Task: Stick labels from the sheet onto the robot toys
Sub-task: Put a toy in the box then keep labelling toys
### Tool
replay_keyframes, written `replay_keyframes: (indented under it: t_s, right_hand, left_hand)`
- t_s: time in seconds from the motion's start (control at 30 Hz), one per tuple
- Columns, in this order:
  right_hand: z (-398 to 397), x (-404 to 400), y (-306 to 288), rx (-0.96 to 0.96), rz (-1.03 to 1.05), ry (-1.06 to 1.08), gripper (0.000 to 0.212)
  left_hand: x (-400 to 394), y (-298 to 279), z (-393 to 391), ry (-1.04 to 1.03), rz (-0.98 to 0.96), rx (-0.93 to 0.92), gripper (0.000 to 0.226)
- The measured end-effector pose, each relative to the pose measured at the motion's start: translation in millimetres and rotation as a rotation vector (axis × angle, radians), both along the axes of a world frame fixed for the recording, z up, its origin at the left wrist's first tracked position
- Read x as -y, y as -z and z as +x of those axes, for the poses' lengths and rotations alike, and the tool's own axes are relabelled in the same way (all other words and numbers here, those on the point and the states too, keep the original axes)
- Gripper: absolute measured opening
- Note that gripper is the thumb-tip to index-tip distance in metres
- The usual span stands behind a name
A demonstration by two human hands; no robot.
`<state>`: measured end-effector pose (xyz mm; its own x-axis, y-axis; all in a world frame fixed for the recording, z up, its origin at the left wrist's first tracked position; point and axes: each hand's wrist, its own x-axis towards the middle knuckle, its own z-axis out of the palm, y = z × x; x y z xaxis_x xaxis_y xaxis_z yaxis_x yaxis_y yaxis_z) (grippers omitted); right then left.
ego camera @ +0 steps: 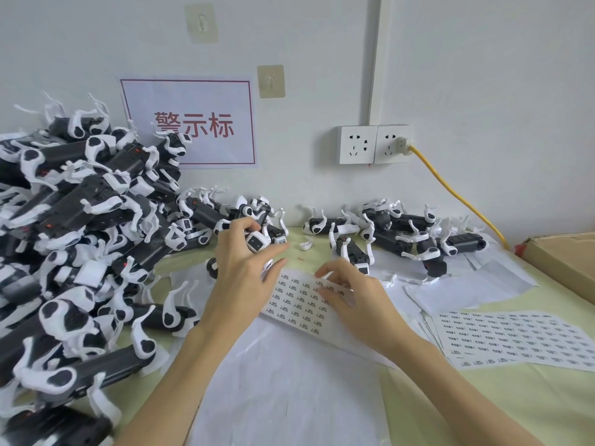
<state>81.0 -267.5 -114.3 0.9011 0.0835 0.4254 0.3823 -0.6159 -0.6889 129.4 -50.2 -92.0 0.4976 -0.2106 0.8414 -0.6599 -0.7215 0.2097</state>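
The label sheet (299, 300) lies flat on white backing paper at the middle of the surface (483, 397), its long axis running from about 10 o'clock to 4 o'clock, its printed rows running the same way. The right hand (351, 297) rests on the sheet's 2 o'clock end, fingers curled down with the fingertips (322, 275) touching the labels; whether a label is pinched cannot be told.

The left hand (244, 272) sits at 10 o'clock from the sheet and grips a robot toy (257, 241) between thumb and curled fingers, while its lower fingers stretch out toward 3 o'clock. The toy's square white head with a dark face points toward 5 o'clock, at the camera; its body is mostly hidden behind the hand.

A large heap of robot toys (80, 236) fills the 9 o'clock side, their dark bodies mostly lying along the 8-to-2 line. A smaller group of toys (402, 236) lies at 1 o'clock against the wall. A second label sheet (515, 339) lies at 4 o'clock.
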Motion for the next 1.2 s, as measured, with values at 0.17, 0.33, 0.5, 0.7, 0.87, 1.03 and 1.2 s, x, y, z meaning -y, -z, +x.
replay_keyframes:
  t_s: [0.17, 0.33, 0.5, 0.7, 0.87, 1.03, 1.2]
  right_hand:
    - [-2.4, -3.9, -3.2, -0.011, 0.095, -0.039, 0.02]
    - [-3.7, -4.2, -2.6, 0.048, 0.104, -0.063, 0.021]
    - [-2.8, -5.4, -1.6, 0.083, 0.065, -0.051, 0.015]
    - [-0.5, -2.5, 0.2, 0.125, -0.017, -0.049, 0.011]
    - [-0.2, -2.7, 2.6, 0.196, -0.109, -0.104, 0.007]
    - [-0.2, -0.4, 2.4, 0.304, -0.18, -0.136, 0.011]
    - [-1.4, 1.5, 2.0, 0.32, -0.17, -0.177, 0.024]
  left_hand:
    - [0.9, -3.0, -4.8, 0.163, 0.11, -0.019, 0.011]
    - [1.8, 1.6, -11.0, 0.242, 0.245, -0.195, 0.012]
    - [-2.9, -1.6, -13.7, 0.259, 0.226, -0.261, 0.01]
    - [-1.4, -3.5, -16.8, 0.249, 0.294, -0.256, 0.01]
    - [0.5, -2.2, -18.0, 0.218, 0.334, -0.221, 0.012]
    - [2.2, -0.2, -16.8, 0.176, 0.41, -0.175, 0.015]
    - [-3.7, -0.4, -13.3, 0.142, 0.396, -0.187, 0.013]
